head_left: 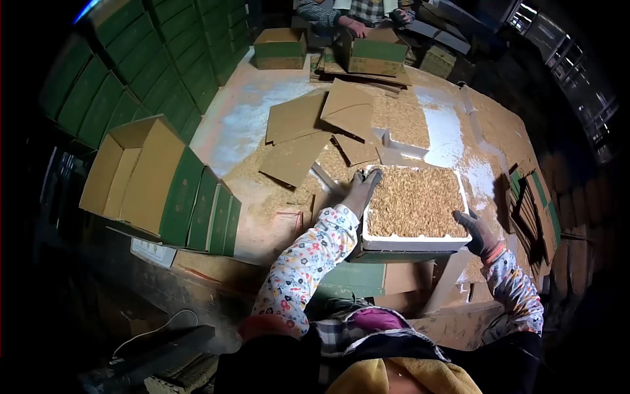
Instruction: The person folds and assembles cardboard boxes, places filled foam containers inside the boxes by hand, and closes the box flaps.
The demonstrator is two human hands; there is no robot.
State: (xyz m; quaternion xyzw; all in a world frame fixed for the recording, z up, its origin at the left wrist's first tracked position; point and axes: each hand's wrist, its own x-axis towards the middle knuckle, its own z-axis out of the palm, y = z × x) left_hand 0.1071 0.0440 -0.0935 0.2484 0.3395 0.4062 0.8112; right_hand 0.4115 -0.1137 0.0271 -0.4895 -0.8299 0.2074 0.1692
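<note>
Head view shows me a white tray (417,245), its pale, notched rim framing a nearly level, coarse-textured bed of tan flakes (415,200). It sits just above the tabletop's near edge; whether it's seated in the green carton under it, I can't tell. My left hand (363,190) and right hand (478,234) have their fingers clamped on opposite sides. Beyond lie loose cardboard sheets (298,118) on the flake-strewn tabletop (230,131); an open carton (134,167) stands left.

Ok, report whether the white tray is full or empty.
Full: tan flakes spread across the white tray from wall to wall, near its rim.
</note>
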